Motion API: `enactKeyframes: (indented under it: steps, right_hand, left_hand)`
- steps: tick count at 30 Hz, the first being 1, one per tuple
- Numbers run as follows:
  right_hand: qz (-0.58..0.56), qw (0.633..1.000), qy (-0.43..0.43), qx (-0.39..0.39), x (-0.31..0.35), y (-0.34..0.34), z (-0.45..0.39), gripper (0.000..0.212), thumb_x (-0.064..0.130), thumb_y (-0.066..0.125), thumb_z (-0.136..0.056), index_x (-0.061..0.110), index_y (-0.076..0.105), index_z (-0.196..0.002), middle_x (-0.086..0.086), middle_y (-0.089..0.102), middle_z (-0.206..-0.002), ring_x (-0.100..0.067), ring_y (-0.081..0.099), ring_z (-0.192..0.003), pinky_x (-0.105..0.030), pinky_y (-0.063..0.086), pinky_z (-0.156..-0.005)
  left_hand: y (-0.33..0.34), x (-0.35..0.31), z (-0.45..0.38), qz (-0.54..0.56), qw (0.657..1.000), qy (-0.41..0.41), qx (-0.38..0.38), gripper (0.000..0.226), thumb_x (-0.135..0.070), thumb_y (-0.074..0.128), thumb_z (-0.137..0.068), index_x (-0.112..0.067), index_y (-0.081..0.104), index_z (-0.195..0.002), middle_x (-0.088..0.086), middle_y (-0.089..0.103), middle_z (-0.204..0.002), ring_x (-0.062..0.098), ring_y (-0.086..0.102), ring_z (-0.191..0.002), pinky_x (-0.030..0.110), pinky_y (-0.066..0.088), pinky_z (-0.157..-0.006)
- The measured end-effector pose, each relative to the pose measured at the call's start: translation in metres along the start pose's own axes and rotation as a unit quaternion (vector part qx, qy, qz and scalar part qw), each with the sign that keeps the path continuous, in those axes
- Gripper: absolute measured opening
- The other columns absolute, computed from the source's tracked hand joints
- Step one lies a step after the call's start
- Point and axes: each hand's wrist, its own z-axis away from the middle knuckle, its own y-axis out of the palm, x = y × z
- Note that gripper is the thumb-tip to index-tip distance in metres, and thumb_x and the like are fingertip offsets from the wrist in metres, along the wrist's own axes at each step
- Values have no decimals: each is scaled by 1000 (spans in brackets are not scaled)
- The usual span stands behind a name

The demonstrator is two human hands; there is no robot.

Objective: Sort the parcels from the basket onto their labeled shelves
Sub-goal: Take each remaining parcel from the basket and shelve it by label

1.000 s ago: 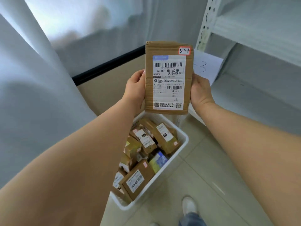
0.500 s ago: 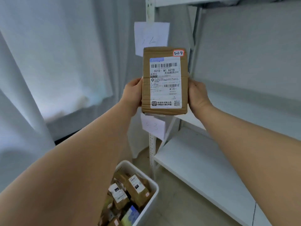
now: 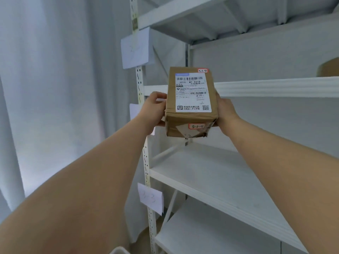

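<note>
A brown cardboard parcel [image 3: 190, 101] with a white shipping label and red-edged stickers reading 3-1-4 is held up in front of the white shelving unit [image 3: 220, 178]. My left hand [image 3: 156, 109] grips its left side and my right hand [image 3: 224, 112] grips its right side. The parcel is level with the front edge of an upper shelf [image 3: 275, 87] and its near end tilts toward me. Only a white corner of the basket [image 3: 119, 251] shows at the bottom edge.
Paper labels hang on the shelf's left upright: one high up [image 3: 135, 48], one low down [image 3: 151, 198], one partly behind my left hand. Another brown parcel [image 3: 329, 67] sits on the upper shelf at far right. Pale curtains [image 3: 55, 88] fill the left.
My view has swung up from the basket to the shelves. Both hands have raised the parcel and tipped it flatter, so its near end with a second sticker now shows.
</note>
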Motion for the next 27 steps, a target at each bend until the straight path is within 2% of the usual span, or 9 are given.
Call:
enactKeyframes:
  steps: [4,8,10,13,15,17,21,24,27]
  right_hand:
    - [19,997,-53,-57,33,-34,-9,44,51,40,-96,17,64,-82,-13,69,-102,-30,65,-83,-34,56,-60]
    - [34,989,-89,-115,53,-70,-18,49,52,39,-96,18,63,-71,-10,69,-93,-28,64,-82,-34,54,-64]
    - [57,983,-105,-139,60,-88,-25,49,50,36,-97,15,63,-76,-9,67,-93,-28,63,-86,-36,55,-66]
    - [57,975,-115,-183,66,-115,-35,43,51,38,-96,11,55,-95,-9,61,-107,-22,59,-85,-24,49,-49]
    - [64,966,-130,-214,70,-133,-42,47,52,35,-98,12,58,-102,-9,62,-112,-27,60,-99,-35,55,-72]
    - [61,959,-140,-238,78,-150,-46,51,55,29,-99,18,65,-100,-8,67,-107,-28,61,-104,-44,50,-91]
    - [72,946,-141,-283,92,-182,-59,58,61,29,-96,20,70,-91,-7,71,-99,-26,66,-96,-40,53,-85]
    - [105,930,-132,-327,96,-200,-73,56,63,31,-95,20,62,-77,-9,70,-100,-28,65,-94,-38,54,-80]
    - [191,899,-142,-369,96,-212,-87,61,56,27,-99,10,64,-86,-13,67,-100,-33,61,-98,-39,49,-86]
  left_hand:
    - [32,-37,-12,22,998,48,23,15,-14,53,-94,-24,62,-100,-3,69,-92,15,63,-68,24,52,-50]
    - [68,-58,-23,64,993,79,66,22,-12,52,-95,-23,63,-110,-5,72,-85,10,66,-63,22,50,-49]
    - [86,-66,-31,81,989,90,84,23,-11,51,-94,-26,66,-103,-9,73,-78,8,67,-60,20,49,-48]
    - [114,-77,-46,90,986,89,107,24,-13,50,-95,-28,67,-91,-9,72,-72,10,66,-62,21,51,-48]
    - [135,-85,-61,93,983,87,130,31,-8,45,-95,-27,67,-83,-7,71,-67,13,64,-63,23,53,-49]
    - [157,-96,-77,95,979,90,157,41,2,38,-91,-24,68,-80,-4,69,-66,15,63,-66,27,56,-53]
    - [199,-114,-106,106,967,104,208,44,4,33,-89,-19,69,-78,-4,69,-66,13,64,-62,28,57,-53]
    - [227,-117,-126,98,964,108,221,41,-1,34,-91,-18,68,-77,-3,70,-66,14,65,-60,27,54,-50]
    - [246,-113,-143,93,967,93,217,37,-4,32,-92,-16,65,-79,1,68,-71,18,63,-63,29,56,-49]
